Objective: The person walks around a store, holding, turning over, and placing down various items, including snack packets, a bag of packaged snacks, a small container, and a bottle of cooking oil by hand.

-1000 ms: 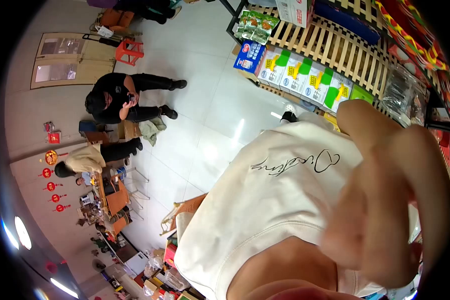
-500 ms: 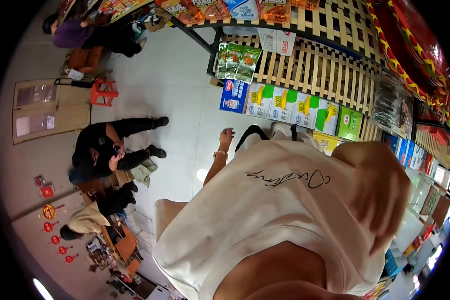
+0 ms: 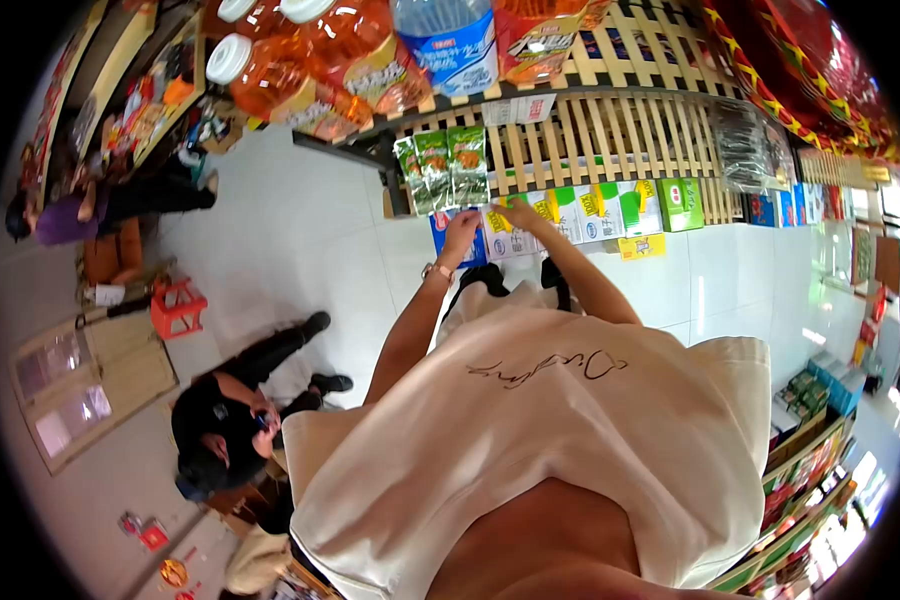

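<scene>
My left hand (image 3: pixel 459 234), with a band on its wrist, is in front of a blue carton (image 3: pixel 440 238), just under three green foil packets (image 3: pixel 432 170) on the slatted shelf. Its fingers are bent together. Close to its right, my right hand (image 3: pixel 518 214) reaches in front of the white and green cartons (image 3: pixel 568 218), its fingers pointing left and drawn together. Whatever is between the fingers of either hand is too small to make out.
Large bottles of orange drink (image 3: pixel 355 50) and a blue-labelled bottle (image 3: pixel 445 45) stand on the upper shelf. Left are a red stool (image 3: pixel 178 308), a seated person (image 3: pixel 225 415) and a standing person (image 3: pixel 90 205). Red packaging (image 3: pixel 820 60) is at upper right.
My right hand has gone from close by my chest out to the cartons. My left hand has moved forward to meet it at the shelf. The view has shifted, with the bottles now larger.
</scene>
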Demonstrator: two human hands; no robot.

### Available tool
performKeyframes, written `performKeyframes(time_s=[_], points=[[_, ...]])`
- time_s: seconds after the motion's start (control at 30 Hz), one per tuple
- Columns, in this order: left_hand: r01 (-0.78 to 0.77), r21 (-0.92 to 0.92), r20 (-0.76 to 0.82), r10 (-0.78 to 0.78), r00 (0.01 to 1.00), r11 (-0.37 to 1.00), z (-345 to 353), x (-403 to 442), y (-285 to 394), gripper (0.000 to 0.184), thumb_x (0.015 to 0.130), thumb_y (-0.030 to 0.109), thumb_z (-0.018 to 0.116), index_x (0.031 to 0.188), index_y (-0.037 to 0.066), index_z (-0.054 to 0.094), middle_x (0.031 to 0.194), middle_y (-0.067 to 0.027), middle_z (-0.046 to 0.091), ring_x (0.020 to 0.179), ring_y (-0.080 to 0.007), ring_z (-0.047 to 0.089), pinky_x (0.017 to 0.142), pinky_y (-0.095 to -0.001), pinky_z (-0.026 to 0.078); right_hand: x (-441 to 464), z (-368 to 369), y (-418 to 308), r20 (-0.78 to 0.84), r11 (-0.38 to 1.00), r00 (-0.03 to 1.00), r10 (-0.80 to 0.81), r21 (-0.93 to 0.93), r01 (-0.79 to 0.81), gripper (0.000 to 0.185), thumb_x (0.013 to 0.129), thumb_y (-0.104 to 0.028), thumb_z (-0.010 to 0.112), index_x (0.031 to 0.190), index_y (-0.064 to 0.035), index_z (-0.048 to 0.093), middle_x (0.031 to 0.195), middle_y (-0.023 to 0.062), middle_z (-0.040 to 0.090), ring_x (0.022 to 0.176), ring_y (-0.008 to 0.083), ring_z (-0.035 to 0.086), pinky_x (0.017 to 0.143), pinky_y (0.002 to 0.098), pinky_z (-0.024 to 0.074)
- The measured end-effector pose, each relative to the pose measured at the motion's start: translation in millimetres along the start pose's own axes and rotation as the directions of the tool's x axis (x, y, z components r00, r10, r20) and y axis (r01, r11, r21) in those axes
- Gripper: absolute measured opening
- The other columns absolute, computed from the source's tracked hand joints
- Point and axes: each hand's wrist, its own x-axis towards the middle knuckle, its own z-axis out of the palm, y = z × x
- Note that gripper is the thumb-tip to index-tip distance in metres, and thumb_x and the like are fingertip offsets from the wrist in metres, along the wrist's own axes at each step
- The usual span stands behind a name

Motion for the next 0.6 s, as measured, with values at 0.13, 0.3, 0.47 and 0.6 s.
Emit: performKeyframes(time_s=[0.13, 0.3, 0.47, 0.6], points=[[0.17, -0.012, 0.236, -0.163, 0.958, 0.985, -8, -14, 15, 0.025, 0.083, 0.024, 0.05, 0.094, 0.003, 0.058, 0.078, -0.0038, 0.06, 0.063, -0.0085, 0.051, 0.053, -0.0199, 0.039, 18, 30, -11, 0.146, 0.811, 0.957, 0.25, 0.509, -0.289, 0.052, 0.07, -0.054, 0.056, 0.087, -0.0053, 0.06, 0.083, 0.0088, 0.061, 0.062, 0.0157, 0.053, 0.05, 0.0243, 0.0397], [0.372, -0.114, 0.349, -0.313, 0.883, 0.921, -29, -35, 33, 0.028, 0.083, 0.027, 0.053, 0.103, 0.008, 0.054, 0.082, -0.0004, 0.057, 0.058, -0.0031, 0.042, 0.05, -0.0161, 0.033, 3, 39, -20, 0.013, 0.784, 1.0, -0.021, 0.62, 0.008, 0.025, 0.079, -0.032, 0.056, 0.084, -0.0082, 0.061, 0.082, 0.0028, 0.061, 0.069, 0.0115, 0.054, 0.063, 0.0244, 0.0417], [0.466, -0.412, 0.531, -0.209, 0.821, 0.783, -25, -49, 41, 0.024, 0.088, 0.021, 0.045, 0.109, 0.01, 0.048, 0.086, 0.0006, 0.054, 0.062, -0.0056, 0.04, 0.048, -0.0169, 0.03, -75, 12, -16, 0.02, 0.745, 0.99, -0.141, 0.661, 0.092, 0.025, 0.08, -0.025, 0.054, 0.096, -0.0071, 0.06, 0.088, 0.0015, 0.06, 0.081, 0.0108, 0.053, 0.072, 0.0255, 0.0412], [0.615, -0.328, 0.691, -0.262, 0.674, 0.717, 9, -69, 70, 0.024, 0.085, 0.029, 0.049, 0.098, 0.009, 0.051, 0.084, 0.0001, 0.056, 0.06, -0.0068, 0.043, 0.05, -0.0191, 0.033, -148, 4, 9, -0.176, 0.703, 0.964, -0.198, 0.66, 0.264, 0.021, 0.078, -0.022, 0.058, 0.087, -0.003, 0.062, 0.081, 0.0022, 0.059, 0.078, 0.0105, 0.049, 0.07, 0.0254, 0.0389]])
